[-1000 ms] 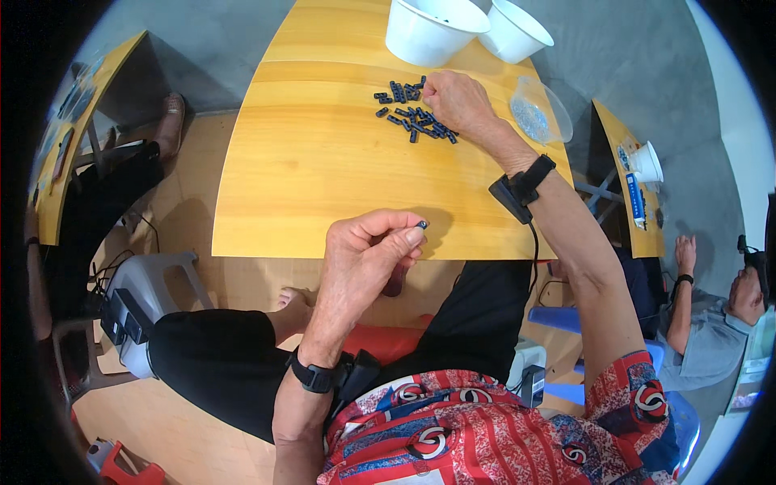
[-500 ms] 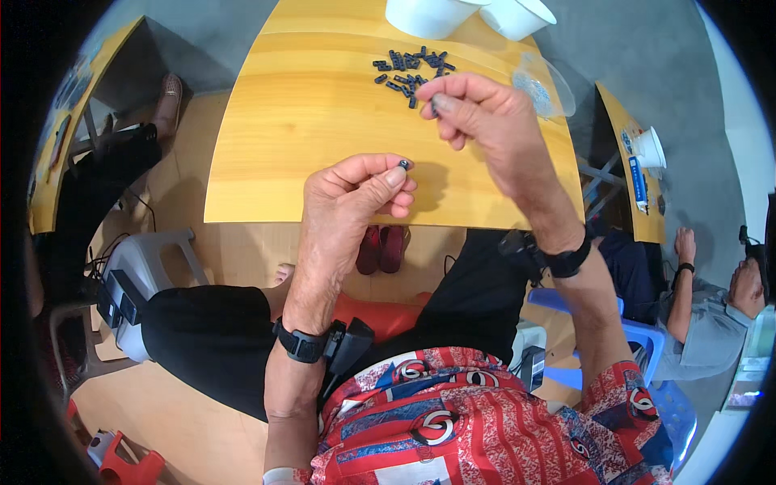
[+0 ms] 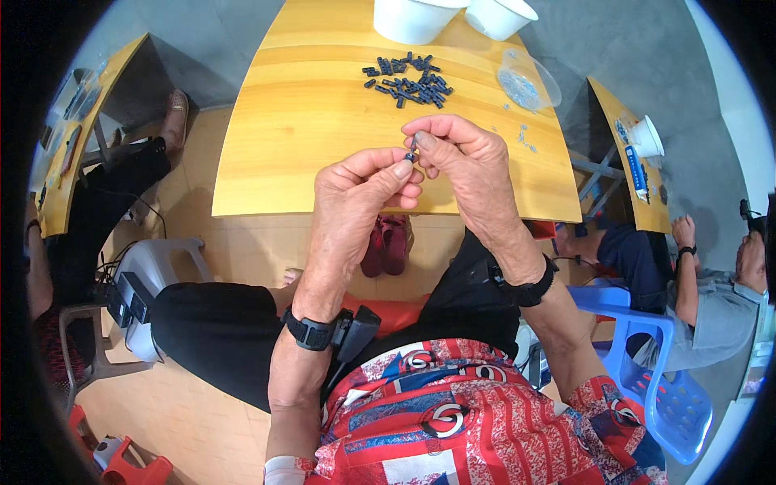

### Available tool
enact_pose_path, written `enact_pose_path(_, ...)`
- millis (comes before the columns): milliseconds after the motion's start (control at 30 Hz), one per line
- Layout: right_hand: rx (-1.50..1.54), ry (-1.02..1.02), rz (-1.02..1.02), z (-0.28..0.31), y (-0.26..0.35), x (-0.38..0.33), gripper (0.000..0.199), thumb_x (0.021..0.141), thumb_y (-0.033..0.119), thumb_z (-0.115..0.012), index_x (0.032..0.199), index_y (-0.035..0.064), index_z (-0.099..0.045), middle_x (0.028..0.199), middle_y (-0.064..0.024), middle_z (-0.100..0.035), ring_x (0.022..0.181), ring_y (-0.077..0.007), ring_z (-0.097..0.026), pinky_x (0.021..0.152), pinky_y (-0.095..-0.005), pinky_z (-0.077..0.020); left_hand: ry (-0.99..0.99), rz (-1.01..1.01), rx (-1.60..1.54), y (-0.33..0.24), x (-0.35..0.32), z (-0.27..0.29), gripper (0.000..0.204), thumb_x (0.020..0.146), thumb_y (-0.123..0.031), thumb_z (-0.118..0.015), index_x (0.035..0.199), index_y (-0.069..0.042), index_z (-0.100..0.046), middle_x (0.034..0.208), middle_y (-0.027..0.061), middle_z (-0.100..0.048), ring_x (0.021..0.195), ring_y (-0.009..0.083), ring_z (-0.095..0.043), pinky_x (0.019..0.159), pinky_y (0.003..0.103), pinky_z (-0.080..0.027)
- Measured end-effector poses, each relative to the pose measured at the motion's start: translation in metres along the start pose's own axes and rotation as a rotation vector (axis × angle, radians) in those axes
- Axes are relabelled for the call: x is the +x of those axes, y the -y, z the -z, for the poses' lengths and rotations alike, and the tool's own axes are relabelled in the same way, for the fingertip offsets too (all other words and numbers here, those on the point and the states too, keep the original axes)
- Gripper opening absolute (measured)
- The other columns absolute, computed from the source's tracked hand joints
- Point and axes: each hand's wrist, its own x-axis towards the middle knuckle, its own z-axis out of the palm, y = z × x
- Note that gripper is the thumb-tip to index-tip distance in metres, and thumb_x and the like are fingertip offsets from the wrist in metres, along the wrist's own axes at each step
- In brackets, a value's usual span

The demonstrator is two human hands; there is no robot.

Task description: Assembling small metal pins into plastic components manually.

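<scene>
My left hand (image 3: 360,198) and my right hand (image 3: 465,162) meet above the near edge of the yellow wooden table (image 3: 299,121). Between their fingertips sits a small dark part (image 3: 411,150), pinched from both sides; its shape is too small to tell. A heap of several small dark pieces (image 3: 408,79) lies on the table farther away, apart from both hands. Each wrist carries a black band with a small device.
Two white bowls (image 3: 416,16) stand at the table's far edge, and a clear plastic lid with small bits (image 3: 525,81) lies to the right. A person in grey sits at another table (image 3: 638,178) on the right. A blue chair (image 3: 671,388) and a grey stool (image 3: 149,275) flank my legs.
My right hand left the heap of dark pieces and came back toward me to meet my left hand, which rose over the table edge. Both now pinch the small part together.
</scene>
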Motion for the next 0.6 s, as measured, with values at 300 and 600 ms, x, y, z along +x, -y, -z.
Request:
enact_pose_path(300,0.032,-0.004,0.013,-0.0009,-0.0057,-0.0031,0.013,0.086,0.007,-0.061,0.095,0.0001,-0.067,0.078,-0.0002,-0.063,0.069,-0.0045,-0.055,0.061,-0.0188,-0.046,-0.005,0.001,0.041,-0.0004,0.0,-0.0006,0.014,0.086,-0.007,-0.062,0.097,0.001,-0.065,0.081,0.011,-0.067,0.067,0.0123,-0.064,0.061,0.023,-0.054)
enact_pose_path(600,-0.035,-0.011,0.01,-0.0016,-0.0052,-0.003,0.013,0.086,0.007,-0.061,0.095,0.0,-0.067,0.079,-0.0017,-0.065,0.069,-0.0054,-0.058,0.061,-0.019,-0.0483,-0.005,0.009,0.028,-0.0025,-0.001,-0.0017,0.014,0.086,-0.007,-0.062,0.097,0.001,-0.065,0.081,0.0107,-0.067,0.066,0.0119,-0.064,0.06,0.023,-0.054)
